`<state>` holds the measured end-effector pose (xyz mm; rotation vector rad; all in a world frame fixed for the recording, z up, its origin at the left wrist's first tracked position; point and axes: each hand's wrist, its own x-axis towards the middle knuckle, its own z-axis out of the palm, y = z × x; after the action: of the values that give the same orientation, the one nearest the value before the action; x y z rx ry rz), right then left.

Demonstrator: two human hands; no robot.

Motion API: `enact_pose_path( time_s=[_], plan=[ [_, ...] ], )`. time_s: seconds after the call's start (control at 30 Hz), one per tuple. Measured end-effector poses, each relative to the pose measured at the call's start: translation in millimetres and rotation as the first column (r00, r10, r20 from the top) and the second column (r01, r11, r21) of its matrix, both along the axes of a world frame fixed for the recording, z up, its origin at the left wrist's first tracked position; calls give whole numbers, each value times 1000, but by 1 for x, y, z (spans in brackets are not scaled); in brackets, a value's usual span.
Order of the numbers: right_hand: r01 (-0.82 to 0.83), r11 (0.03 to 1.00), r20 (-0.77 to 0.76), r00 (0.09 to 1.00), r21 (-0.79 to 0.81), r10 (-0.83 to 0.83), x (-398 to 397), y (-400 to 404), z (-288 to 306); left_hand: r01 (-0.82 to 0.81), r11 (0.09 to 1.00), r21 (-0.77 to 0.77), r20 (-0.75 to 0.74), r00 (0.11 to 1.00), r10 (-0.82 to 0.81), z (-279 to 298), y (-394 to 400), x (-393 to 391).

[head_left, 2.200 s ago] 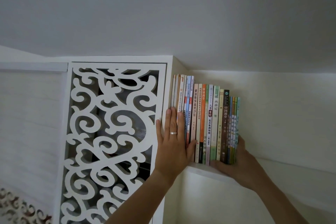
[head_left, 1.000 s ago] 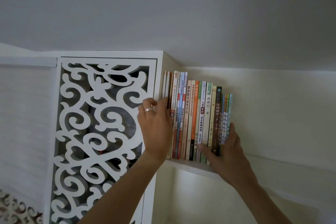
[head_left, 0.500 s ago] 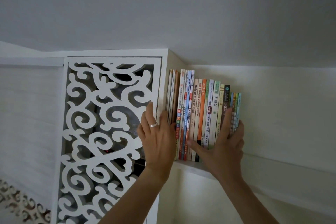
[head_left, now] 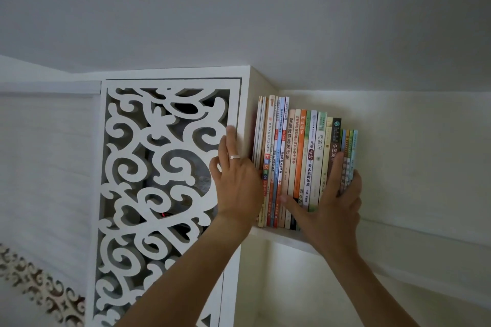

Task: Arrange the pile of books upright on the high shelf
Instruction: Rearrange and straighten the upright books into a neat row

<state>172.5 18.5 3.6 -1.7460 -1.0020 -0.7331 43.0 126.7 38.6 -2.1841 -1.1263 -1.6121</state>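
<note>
A row of several books (head_left: 297,156) stands upright on the high white shelf (head_left: 398,236), packed against the cabinet's side wall at the left. My left hand (head_left: 236,180), with a ring on one finger, lies flat with fingers apart against the cabinet's front edge and the leftmost thin books. My right hand (head_left: 332,204) is spread flat on the spines at the right end of the row, fingers up over the dark and pastel spines, thumb stretched left across the lower spines. Neither hand grips a book.
A white cabinet door with cut-out scroll fretwork (head_left: 164,180) fills the left. The ceiling (head_left: 265,21) is close above the books. To the right of the row the shelf runs on bare along the cream wall (head_left: 425,154).
My right hand came from around the row's right end to lie flat on the spines. My left hand uncurled and shifted to the cabinet edge. The row now stands tighter and straighter.
</note>
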Motion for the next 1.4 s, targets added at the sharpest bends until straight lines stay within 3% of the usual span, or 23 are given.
enact_pose_path(
  time_s=[0.07, 0.13, 0.33, 0.63, 0.73, 0.8, 0.87, 1.0, 1.4],
  plan=[
    [-6, 1000, 9, 1000, 1, 6, 1, -1, -1, 85, 989, -125, 19, 996, -83, 5, -4, -5],
    [-14, 1000, 15, 1000, -2, 15, 3, -1, -2, 102, 982, -157, 41, 995, -96, 6, -7, -9],
    [-10, 1000, 46, 999, 15, 9, 6, 0, -3, 122, 992, 12, 165, 979, -122, -2, -1, -5],
    [-12, 999, 20, 1000, 44, 11, 3, -4, -1, 172, 985, 22, 280, 944, -171, -1, -7, -6],
    [-18, 999, 19, 1000, 41, 17, 2, -4, 0, 188, 982, -14, 383, 908, -169, -6, -16, -9],
    [-12, 999, 24, 1000, 31, 11, 1, -4, 0, 188, 981, 46, 437, 879, -189, -10, -24, -9],
    [-4, 1000, 31, 1000, 22, 3, 0, -3, -1, 212, 970, 117, 449, 860, -242, -13, -30, -9],
    [10, 1000, 33, 999, 3, -10, -2, -2, -1, 306, 952, -6, 386, 879, -280, -16, -23, -10],
    [33, 999, 1, 999, -28, -33, -6, -3, -2, 273, 961, -38, 460, 859, -226, -15, -28, -2]
  ],
)
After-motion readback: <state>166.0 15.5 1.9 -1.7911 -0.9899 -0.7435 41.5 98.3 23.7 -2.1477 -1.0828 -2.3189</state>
